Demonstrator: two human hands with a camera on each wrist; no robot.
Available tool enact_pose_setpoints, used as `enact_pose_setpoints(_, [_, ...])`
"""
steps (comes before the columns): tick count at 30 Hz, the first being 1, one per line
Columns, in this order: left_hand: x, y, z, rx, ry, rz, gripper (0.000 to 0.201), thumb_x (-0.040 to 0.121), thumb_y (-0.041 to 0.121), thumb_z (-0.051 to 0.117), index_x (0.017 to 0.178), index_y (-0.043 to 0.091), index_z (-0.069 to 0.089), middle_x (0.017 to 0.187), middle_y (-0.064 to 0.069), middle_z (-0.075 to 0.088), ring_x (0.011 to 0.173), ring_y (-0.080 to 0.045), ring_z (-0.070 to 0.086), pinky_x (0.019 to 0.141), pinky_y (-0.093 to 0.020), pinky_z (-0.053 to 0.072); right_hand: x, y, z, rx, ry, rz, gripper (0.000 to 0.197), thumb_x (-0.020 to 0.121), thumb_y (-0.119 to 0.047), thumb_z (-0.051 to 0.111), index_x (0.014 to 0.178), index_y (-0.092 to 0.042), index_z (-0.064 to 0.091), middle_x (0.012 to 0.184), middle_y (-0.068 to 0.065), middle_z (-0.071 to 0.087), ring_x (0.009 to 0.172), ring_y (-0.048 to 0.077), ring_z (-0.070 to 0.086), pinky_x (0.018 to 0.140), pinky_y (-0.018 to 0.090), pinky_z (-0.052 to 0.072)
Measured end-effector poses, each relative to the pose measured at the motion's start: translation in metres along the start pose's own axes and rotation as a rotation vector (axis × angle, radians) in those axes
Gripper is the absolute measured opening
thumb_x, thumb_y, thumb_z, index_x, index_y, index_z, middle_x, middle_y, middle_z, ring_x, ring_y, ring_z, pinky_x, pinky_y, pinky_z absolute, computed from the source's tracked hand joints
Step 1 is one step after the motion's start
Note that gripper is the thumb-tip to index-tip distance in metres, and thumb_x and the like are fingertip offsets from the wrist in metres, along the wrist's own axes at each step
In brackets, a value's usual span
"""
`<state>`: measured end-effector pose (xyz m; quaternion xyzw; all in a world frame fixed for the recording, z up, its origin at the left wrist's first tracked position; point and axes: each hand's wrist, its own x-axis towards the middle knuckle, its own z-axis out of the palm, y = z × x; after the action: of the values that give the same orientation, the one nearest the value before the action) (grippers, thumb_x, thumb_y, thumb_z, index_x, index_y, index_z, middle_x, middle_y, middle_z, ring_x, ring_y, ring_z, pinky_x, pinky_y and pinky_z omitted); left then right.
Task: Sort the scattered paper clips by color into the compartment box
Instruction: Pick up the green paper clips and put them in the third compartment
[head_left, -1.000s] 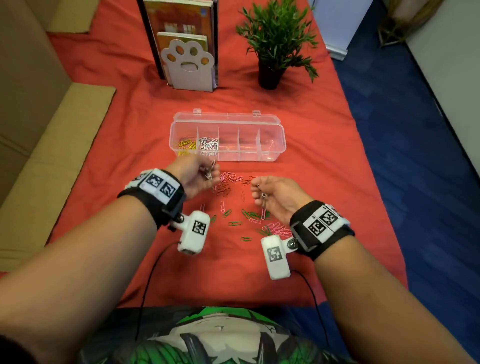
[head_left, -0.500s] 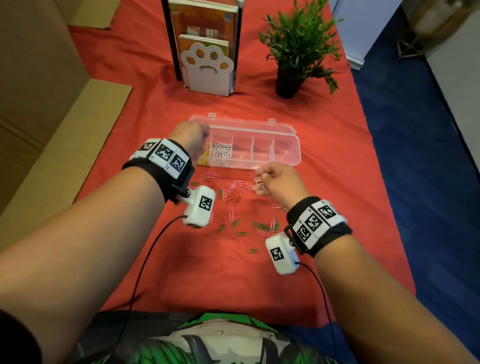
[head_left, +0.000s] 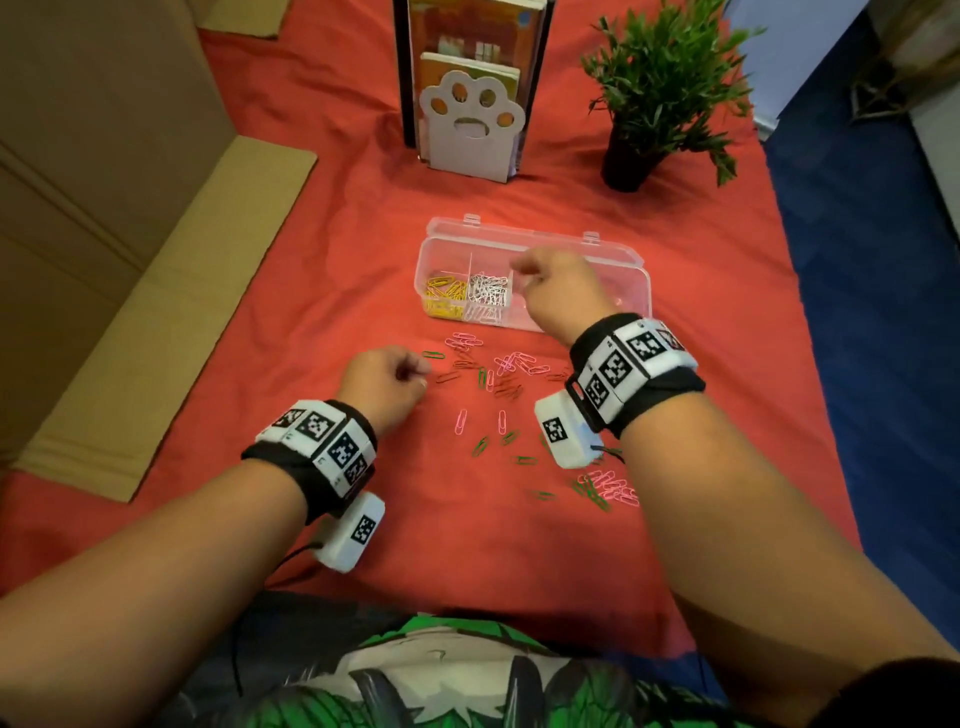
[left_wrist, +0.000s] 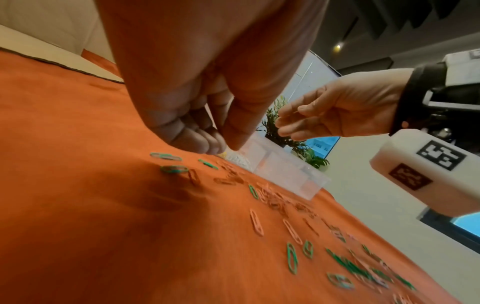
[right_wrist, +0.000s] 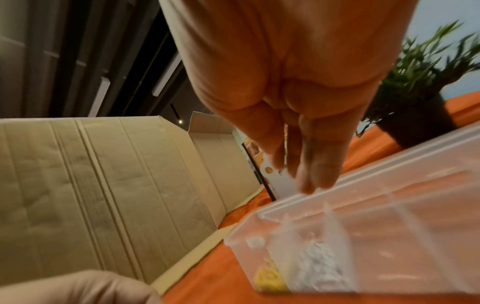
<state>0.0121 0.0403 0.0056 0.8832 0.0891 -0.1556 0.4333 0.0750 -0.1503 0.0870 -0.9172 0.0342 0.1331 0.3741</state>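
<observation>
The clear compartment box (head_left: 631, 283) lies open on the red cloth, with yellow clips (head_left: 444, 296) in its leftmost cell and white clips (head_left: 488, 293) in the second. My right hand (head_left: 519, 270) hovers over the box near the white clips, its fingers (right_wrist: 319, 174) straight and holding nothing. Below the box, my left hand (head_left: 418, 376) is low over the cloth. Its fingertips (left_wrist: 207, 144) are bunched against the thumb beside a green clip (head_left: 434, 356), with no clip visible in them. Pink clips (head_left: 522, 361), green clips (head_left: 480, 446) and dark red clips (head_left: 506, 389) lie scattered in front of the box.
A paw-shaped bookend (head_left: 470, 130) with books and a potted plant (head_left: 660, 93) stand behind the box. Flattened cardboard (head_left: 104, 260) lies along the left side. The table's right edge drops to blue floor (head_left: 857, 312). More pink clips (head_left: 613, 488) lie under my right wrist.
My left hand came back from the box down to the scattered clips. My right hand rose from the cloth to above the box and its fingers straightened.
</observation>
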Motion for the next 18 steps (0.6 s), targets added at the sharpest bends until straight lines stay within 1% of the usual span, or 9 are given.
enact_pose_setpoints(2, [-0.01, -0.002, 0.007, 0.067, -0.036, 0.023, 0.013, 0.078, 0.008, 0.065, 0.089, 0.012, 0.07, 0.08, -0.004, 0.065, 0.075, -0.016, 0.058, 0.068, -0.021, 0.043, -0.019, 0.016, 0.004, -0.069, -0.035, 0.014, 0.029, 0.092, -0.006, 0.044, 0.109, -0.013, 0.065, 0.101, 0.001, 0.065, 0.087, 0.018, 0.058, 0.075, 0.022, 0.043])
enact_pose_setpoints(3, [-0.015, -0.001, 0.011, 0.103, -0.053, 0.041, 0.011, 0.078, 0.01, 0.067, 0.088, 0.013, 0.071, 0.082, -0.005, 0.068, 0.077, -0.017, 0.06, 0.072, -0.022, 0.043, -0.029, 0.026, 0.007, -0.121, -0.058, 0.011, 0.025, 0.09, -0.007, 0.046, 0.102, -0.013, 0.067, 0.096, 0.002, 0.065, 0.085, 0.017, 0.057, 0.075, 0.021, 0.04])
enact_pose_setpoints(5, [-0.022, 0.0, 0.021, 0.159, -0.105, 0.072, 0.011, 0.077, 0.014, 0.067, 0.087, 0.014, 0.073, 0.087, -0.006, 0.072, 0.082, -0.02, 0.065, 0.078, -0.025, 0.047, -0.05, 0.049, 0.018, -0.234, -0.123, 0.007, 0.018, 0.087, -0.008, 0.05, 0.091, -0.012, 0.067, 0.095, 0.007, 0.068, 0.089, 0.022, 0.06, 0.076, 0.023, 0.041])
enact_pose_setpoints(7, [-0.026, 0.001, 0.031, 0.228, -0.155, 0.105, 0.016, 0.078, 0.017, 0.067, 0.092, 0.014, 0.073, 0.096, -0.006, 0.074, 0.092, -0.021, 0.066, 0.084, -0.026, 0.047, -0.069, 0.069, 0.032, -0.354, -0.204, 0.013, 0.014, 0.084, -0.01, 0.052, 0.085, -0.012, 0.067, 0.096, 0.011, 0.068, 0.094, 0.027, 0.061, 0.078, 0.028, 0.044])
enact_pose_setpoints(9, [-0.03, 0.004, 0.041, 0.31, -0.172, 0.145, 0.02, 0.078, 0.023, 0.068, 0.095, 0.015, 0.073, 0.101, -0.006, 0.073, 0.096, -0.021, 0.066, 0.086, -0.027, 0.047, -0.087, 0.085, 0.047, -0.439, -0.237, -0.013, 0.013, 0.082, -0.012, 0.053, 0.086, -0.009, 0.066, 0.098, 0.014, 0.065, 0.097, 0.03, 0.06, 0.082, 0.032, 0.045])
enact_pose_setpoints(12, [-0.033, 0.007, 0.055, 0.405, -0.167, 0.213, 0.022, 0.074, 0.03, 0.07, 0.091, 0.017, 0.071, 0.094, -0.006, 0.073, 0.091, -0.024, 0.065, 0.079, -0.03, 0.049, -0.106, 0.097, 0.067, -0.517, -0.179, -0.08, 0.016, 0.082, -0.013, 0.055, 0.094, -0.007, 0.063, 0.1, 0.013, 0.057, 0.1, 0.033, 0.056, 0.086, 0.037, 0.046])
enact_pose_setpoints(14, [-0.034, 0.011, 0.062, 0.447, -0.176, 0.265, 0.02, 0.071, 0.027, 0.071, 0.087, 0.016, 0.066, 0.089, -0.007, 0.07, 0.088, -0.027, 0.063, 0.075, -0.032, 0.048, -0.114, 0.096, 0.077, -0.567, -0.139, -0.154, 0.019, 0.081, -0.008, 0.055, 0.1, -0.007, 0.058, 0.102, 0.013, 0.054, 0.102, 0.033, 0.052, 0.087, 0.039, 0.044])
enact_pose_setpoints(16, [-0.035, 0.013, 0.066, 0.475, -0.183, 0.31, 0.018, 0.071, 0.018, 0.069, 0.087, 0.013, 0.062, 0.088, -0.009, 0.069, 0.088, -0.029, 0.062, 0.075, -0.034, 0.049, -0.121, 0.091, 0.084, -0.595, -0.11, -0.211, 0.023, 0.081, 0.0, 0.048, 0.104, -0.005, 0.053, 0.106, 0.015, 0.052, 0.103, 0.035, 0.05, 0.087, 0.041, 0.044])
enact_pose_setpoints(18, [-0.036, 0.013, 0.07, 0.489, -0.189, 0.344, 0.016, 0.074, 0.01, 0.06, 0.089, 0.011, 0.063, 0.089, -0.012, 0.069, 0.088, -0.031, 0.062, 0.076, -0.035, 0.049, -0.126, 0.087, 0.089, -0.64, -0.11, -0.195, 0.027, 0.085, 0.003, 0.039, 0.109, -0.002, 0.05, 0.111, 0.018, 0.05, 0.106, 0.036, 0.048, 0.088, 0.044, 0.044])
